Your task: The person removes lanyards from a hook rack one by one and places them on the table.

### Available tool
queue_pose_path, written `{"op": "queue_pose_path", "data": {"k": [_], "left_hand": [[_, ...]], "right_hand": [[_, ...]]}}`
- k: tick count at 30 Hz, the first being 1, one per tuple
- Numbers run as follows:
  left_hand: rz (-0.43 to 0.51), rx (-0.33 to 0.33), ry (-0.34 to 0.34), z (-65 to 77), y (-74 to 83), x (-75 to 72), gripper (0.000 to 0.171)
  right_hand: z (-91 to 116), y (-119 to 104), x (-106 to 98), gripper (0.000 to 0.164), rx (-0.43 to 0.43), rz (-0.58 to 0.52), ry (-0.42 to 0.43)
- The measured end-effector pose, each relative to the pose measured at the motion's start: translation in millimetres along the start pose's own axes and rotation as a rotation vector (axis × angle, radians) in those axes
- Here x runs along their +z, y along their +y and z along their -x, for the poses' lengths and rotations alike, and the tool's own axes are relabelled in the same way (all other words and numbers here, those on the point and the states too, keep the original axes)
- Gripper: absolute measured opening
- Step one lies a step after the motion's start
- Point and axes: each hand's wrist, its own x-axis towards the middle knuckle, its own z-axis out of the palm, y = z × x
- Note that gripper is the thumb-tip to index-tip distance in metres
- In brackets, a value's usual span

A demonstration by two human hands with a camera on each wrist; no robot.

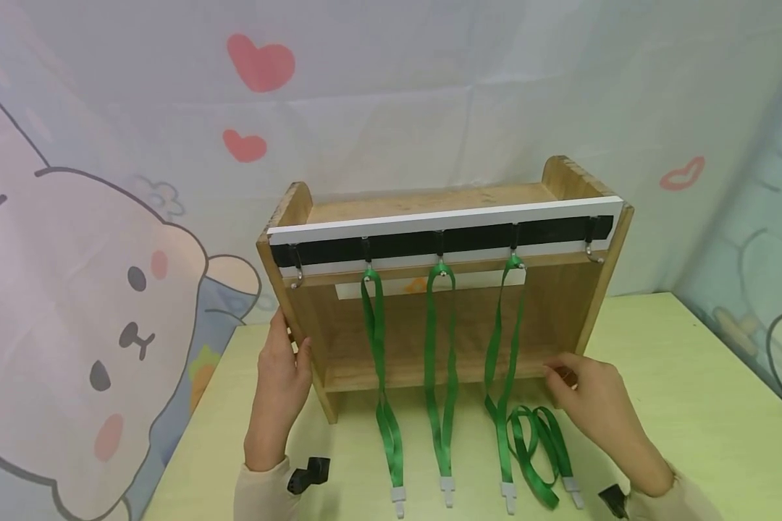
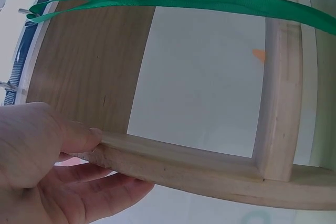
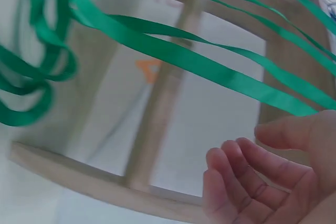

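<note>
A wooden shelf unit stands tilted, and my left hand grips its left side panel, thumb on the front edge and fingers behind. My right hand is at the lower right end of the unit. Its fingers curl loosely with nothing between them in the right wrist view. Three green lanyards hang from middle hooks along the front: a left one, a centre one and a right one. Another green lanyard lies looped on the table below my right hand.
A black strip on a white board carries the hooks; the left end hook and right end hook hold nothing. The pale yellow table reaches back to a printed cloth backdrop.
</note>
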Motion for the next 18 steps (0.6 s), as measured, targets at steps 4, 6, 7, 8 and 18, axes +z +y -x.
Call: {"op": "queue_pose_path", "data": {"k": [4,6,7,8,18], "left_hand": [[0.003,-0.006,0.000,0.1,-0.7,0.0,0.062],[0.007,-0.003,0.005,0.2,-1.0,0.2,0.062],[0.008,-0.001,0.007,0.2,-1.2,0.3,0.062],[0.007,0.003,0.011,0.2,-1.5,0.5,0.061],[-0.001,0.010,0.012,0.4,0.2,0.2,0.059]], "right_hand": [[-10,-10,-8,0.004,-0.069,-0.043,0.110],[-14,-15,-12,0.003,-0.104,-0.061,0.162],[-17,-17,-13,0.003,-0.120,-0.069,0.185],[-19,-19,-14,0.003,-0.132,-0.075,0.207],[-35,-41,-17,0.008,-0.169,-0.201,0.420]]}}
